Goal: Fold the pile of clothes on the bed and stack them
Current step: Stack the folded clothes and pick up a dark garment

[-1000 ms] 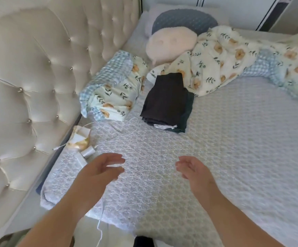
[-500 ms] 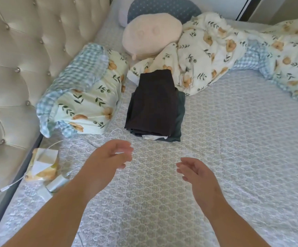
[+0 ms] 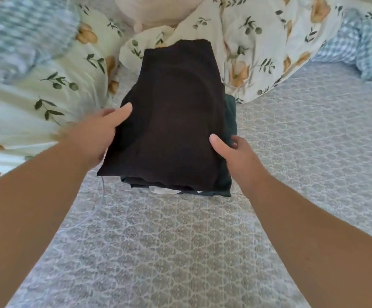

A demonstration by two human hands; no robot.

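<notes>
A stack of folded dark clothes (image 3: 171, 121) lies on the patterned grey bedspread (image 3: 180, 252), a black piece on top and a dark green one (image 3: 226, 181) beneath, with a white label showing at the near edge. My left hand (image 3: 94, 136) grips the stack's left side, thumb on top and fingers under the edge. At the right side my right hand (image 3: 231, 152) holds the stack the same way, thumb on the black cloth and fingers tucked below it.
A floral pillow with a blue checked frill (image 3: 36, 81) lies close on the left. A floral duvet (image 3: 258, 41) is bunched behind and right of the stack. A thin white cable (image 3: 102, 185) runs across the bedspread by my left wrist.
Both hands have reached forward from open air above the bedspread and taken hold of the dark stack's two sides. The camera has moved in closer over the stack.
</notes>
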